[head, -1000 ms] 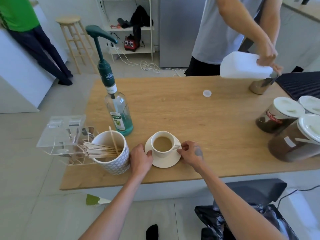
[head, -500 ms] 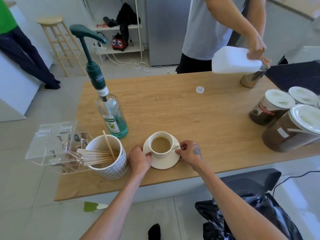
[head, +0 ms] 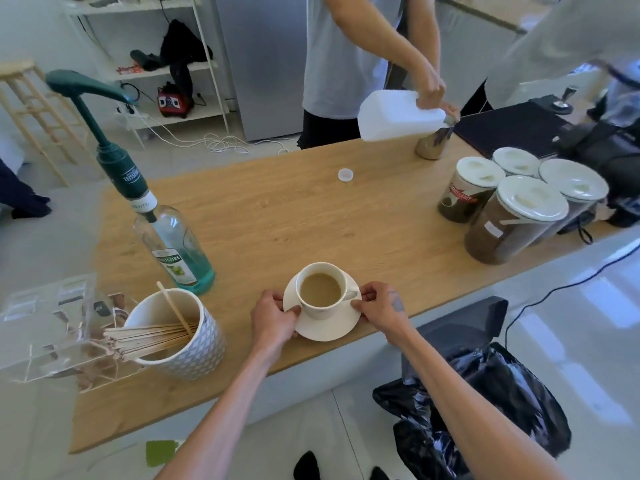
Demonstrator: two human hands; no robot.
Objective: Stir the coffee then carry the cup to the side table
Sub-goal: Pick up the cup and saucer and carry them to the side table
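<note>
A long wooden surface carries the scene, with a second person at its far edge tipping a white jug toward a metal pitcher. On the right stand 4 lidded canisters, at least 2 holding brown grounds or powder; on the left, a pump-topped syrup bottle has blue-green liquid low in its base, and a patterned pot holds a bundle of wooden stirrers with 1 stick upright. Near the front edge, a white saucer bears the cup, about 3/4 full of milky coffee. The left hand and right hand are each closed in a pinch on opposite rims of the saucer, thumbs on top; whether it has left the wood cannot be told. No stirrer is in the cup, so the carry appears to be the step in hand: it wants a level lift, both sides raised together, and slow steps, as the liquid could slop.
</note>
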